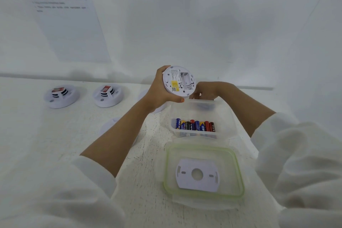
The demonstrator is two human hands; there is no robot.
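White tabletop (55,135) meets a white wall. The left hand (159,92), forearm raised, clamps fingers and thumb round the rim of a round smoke detector (179,81), which is tilted back-side up over the far end of a clear container (227,116) of batteries (195,125). The right hand (209,90) reaches just behind it, its fingers partly hidden, so I cannot tell their state.

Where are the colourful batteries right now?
In the head view, the batteries lie in a row inside the clear box, right of centre, just beyond the green-rimmed lid and below the smoke alarm that the left hand holds.
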